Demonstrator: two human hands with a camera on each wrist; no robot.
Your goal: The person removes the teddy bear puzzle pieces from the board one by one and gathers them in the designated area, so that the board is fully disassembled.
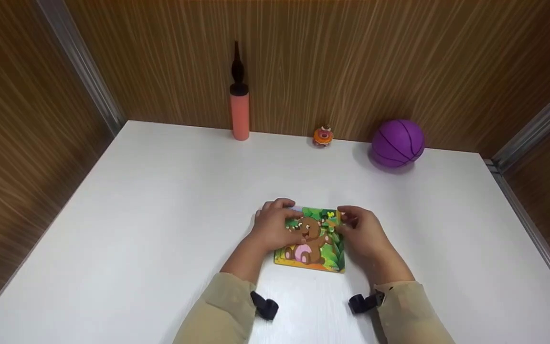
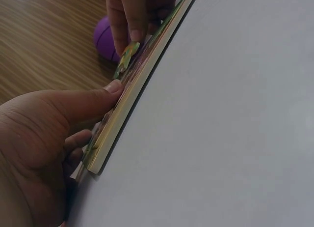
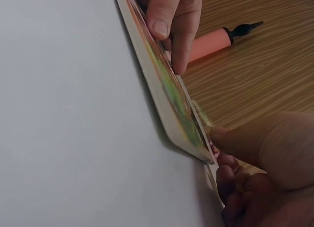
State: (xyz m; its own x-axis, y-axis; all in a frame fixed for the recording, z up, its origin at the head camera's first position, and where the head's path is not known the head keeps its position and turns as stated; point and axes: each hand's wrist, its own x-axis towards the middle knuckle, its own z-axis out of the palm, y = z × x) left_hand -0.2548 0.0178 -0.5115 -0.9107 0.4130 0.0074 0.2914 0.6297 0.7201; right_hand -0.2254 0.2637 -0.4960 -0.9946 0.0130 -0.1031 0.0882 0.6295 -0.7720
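A square jigsaw puzzle with a brown bear on a green background lies flat on the white table; its pale board edge shows in the left wrist view. My left hand holds its left side, thumb pressed on the picture and fingers curled by the edge. At the upper right corner, my right hand pinches a small green and orange puzzle piece between thumb and fingers. This piece is tilted up from the puzzle's face. In the right wrist view the right thumb partly hides it.
Along the back of the white table stand a pink hand pump with a black nozzle, a small orange toy figure and a purple ball. Wood-grain panels rise behind and at both sides.
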